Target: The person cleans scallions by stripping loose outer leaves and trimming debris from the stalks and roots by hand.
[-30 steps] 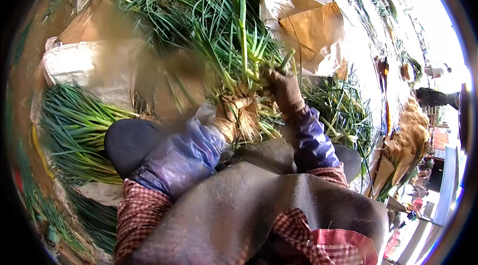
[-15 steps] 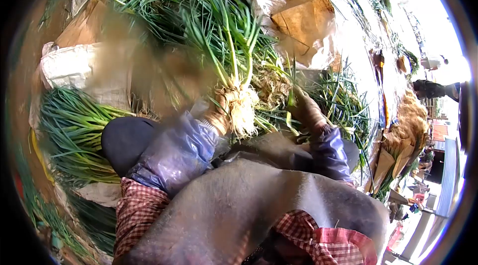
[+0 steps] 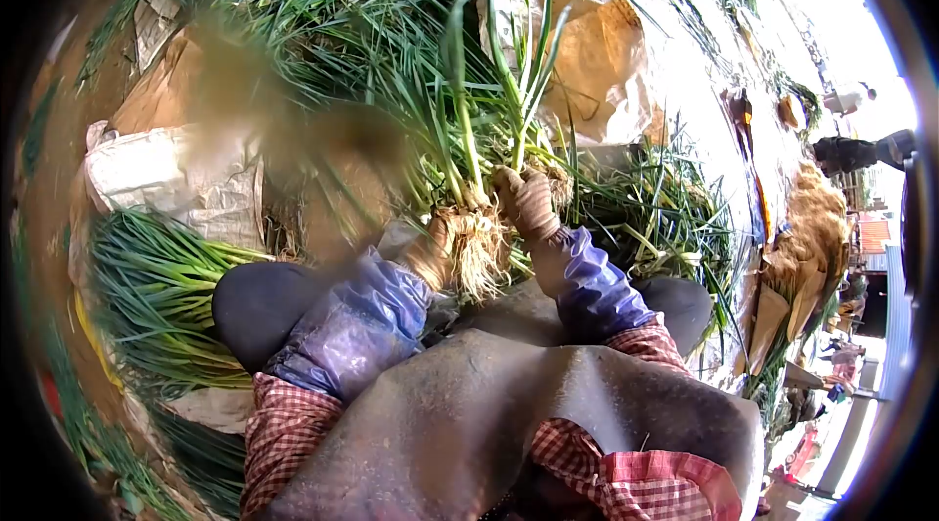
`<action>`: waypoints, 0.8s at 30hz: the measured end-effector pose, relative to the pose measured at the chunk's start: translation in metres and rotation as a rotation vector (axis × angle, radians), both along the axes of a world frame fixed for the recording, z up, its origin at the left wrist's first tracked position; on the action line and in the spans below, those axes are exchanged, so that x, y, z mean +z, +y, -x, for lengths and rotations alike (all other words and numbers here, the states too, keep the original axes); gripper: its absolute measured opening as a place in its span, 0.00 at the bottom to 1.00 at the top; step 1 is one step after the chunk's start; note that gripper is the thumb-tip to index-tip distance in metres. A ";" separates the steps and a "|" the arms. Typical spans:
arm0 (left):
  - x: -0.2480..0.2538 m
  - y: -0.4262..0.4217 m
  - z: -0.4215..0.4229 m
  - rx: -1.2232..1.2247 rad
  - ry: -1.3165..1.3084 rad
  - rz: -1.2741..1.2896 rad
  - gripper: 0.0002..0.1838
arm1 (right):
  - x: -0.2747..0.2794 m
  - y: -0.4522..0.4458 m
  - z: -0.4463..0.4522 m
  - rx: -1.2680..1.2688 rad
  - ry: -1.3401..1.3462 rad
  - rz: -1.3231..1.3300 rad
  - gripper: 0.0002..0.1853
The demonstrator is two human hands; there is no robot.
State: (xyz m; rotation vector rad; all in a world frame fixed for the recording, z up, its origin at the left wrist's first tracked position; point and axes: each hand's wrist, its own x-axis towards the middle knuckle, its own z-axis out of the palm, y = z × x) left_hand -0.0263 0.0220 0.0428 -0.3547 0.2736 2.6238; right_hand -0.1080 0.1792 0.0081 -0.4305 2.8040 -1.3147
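In the head view, my left hand (image 3: 428, 252), in a brownish glove, is closed around a bunch of spring onions (image 3: 477, 247). Its pale roots hang toward my lap and its green leaves point away from me. My right hand (image 3: 528, 203), also gloved, is beside it, with its fingers closed at the base of a green-leaved spring onion stalk (image 3: 516, 120). Its exact grip is partly hidden by the glove. Shiny purple-blue sleeves cover both forearms. A grey apron (image 3: 489, 404) spreads over my lap.
A large heap of spring onions (image 3: 342, 22) lies ahead. Bundled ones (image 3: 161, 296) rest at my left, loose leaves (image 3: 665, 208) at my right. Sacking (image 3: 161, 179) and a brown-white paper bag (image 3: 606, 61) lie on the ground. A person (image 3: 861, 151) is at far right.
My right hand has moved left and closed in beside the bunch, at a spring onion stalk. My left hand still grips the bunch.
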 end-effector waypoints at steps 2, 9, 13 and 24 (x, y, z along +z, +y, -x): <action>-0.001 0.001 0.000 -0.032 0.019 -0.032 0.17 | -0.009 0.004 0.000 -0.007 0.104 -0.220 0.09; -0.007 0.004 0.004 0.072 0.056 0.159 0.16 | -0.028 0.002 -0.004 -0.087 0.344 -0.545 0.06; -0.059 0.002 0.005 0.084 0.411 0.999 0.11 | -0.049 -0.001 -0.010 -0.043 0.371 -0.659 0.09; -0.013 0.003 -0.005 -0.143 0.217 -0.174 0.21 | 0.098 -0.033 0.016 0.333 -0.801 1.522 0.27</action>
